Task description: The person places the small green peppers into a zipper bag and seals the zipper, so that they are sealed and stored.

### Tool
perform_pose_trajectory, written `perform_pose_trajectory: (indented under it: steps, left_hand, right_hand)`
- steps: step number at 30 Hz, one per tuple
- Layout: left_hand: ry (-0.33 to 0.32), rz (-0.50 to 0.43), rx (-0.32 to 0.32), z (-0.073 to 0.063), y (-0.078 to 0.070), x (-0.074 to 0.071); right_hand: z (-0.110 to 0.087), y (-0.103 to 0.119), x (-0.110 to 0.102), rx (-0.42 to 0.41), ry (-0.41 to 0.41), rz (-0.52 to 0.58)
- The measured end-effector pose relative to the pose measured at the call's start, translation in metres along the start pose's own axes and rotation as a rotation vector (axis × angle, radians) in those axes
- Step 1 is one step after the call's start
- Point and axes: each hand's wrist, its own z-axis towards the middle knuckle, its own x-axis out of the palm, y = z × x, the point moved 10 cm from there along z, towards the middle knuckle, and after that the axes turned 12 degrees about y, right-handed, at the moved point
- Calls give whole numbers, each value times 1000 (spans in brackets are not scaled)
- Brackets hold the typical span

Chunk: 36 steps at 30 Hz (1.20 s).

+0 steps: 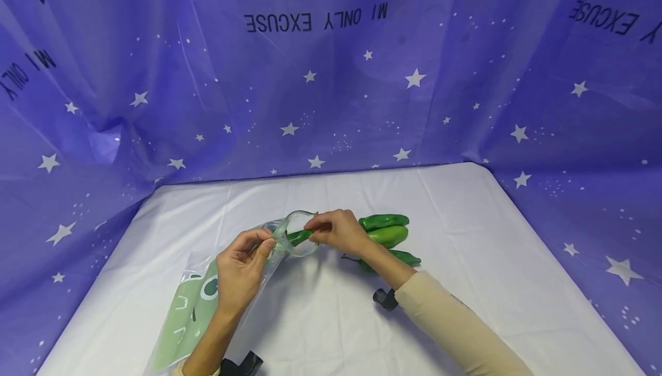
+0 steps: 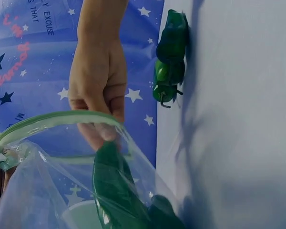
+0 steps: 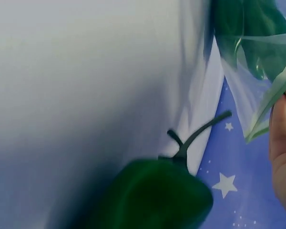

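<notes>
My left hand [image 1: 240,269] pinches the rim of a clear plastic bag [image 1: 170,338] with a green edge and a cartoon print, its mouth spread open. At that mouth my right hand [image 1: 341,231] pinches the end of a green pepper [image 1: 298,238], most of which is inside the bag. The left wrist view shows this pepper [image 2: 115,191] through the film, with another green pepper [image 2: 162,212] beside it. To the right of my right hand lie a dark green pepper [image 1: 384,222], a lighter green one [image 1: 390,236] and a stemmed one [image 1: 403,257].
A white cloth [image 1: 465,307] covers the table. Purple sheeting [image 1: 331,100] with stars and lettering stands behind it and along both sides. A black mount [image 1: 385,299] sits at the right wrist, and another [image 1: 242,364] at the left.
</notes>
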Motion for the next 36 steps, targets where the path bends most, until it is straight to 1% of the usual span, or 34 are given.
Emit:
perform_pose_trajectory:
  steps: [4,7,12,14,17,22,25,30,34,36]
  left_hand:
    - [-8,-9,5,0,-1,-3]
    - [-5,-18,11,-1,-1,-3]
    - [-5,-27,19,-1,-3,-1]
    - [-7,-33,21,-2,-3,-1]
    - [-13,-39,23,-3,-3,-2]
    - [-22,-30,26,-6,-5,-3]
    - [-20,-30,21,-8,-5,-4]
    - [-19,-29,12,-13,-3,-4]
    - [-18,-20,22,-17,-3,-6]
    - [-17,-17,24,-19,-3,-7]
  right_hand:
    - [-3,-2,-8,8,-28,-44]
    - [-4,-1,-10,-10,-36,-50]
    - [-3,2,-1,-34,1,-47]
    - [-3,0,1,-23,5,-49]
    - [-4,-4,0,1,-13,-45]
    - [-9,-8,-11,30,-54,-66]
    - [-15,-12,-27,51,-103,-91]
    - [-35,-32,-71,108,-176,-114]
    - [-57,-59,-105,196,-184,-154]
    - [-68,-73,-117,240,-168,-190]
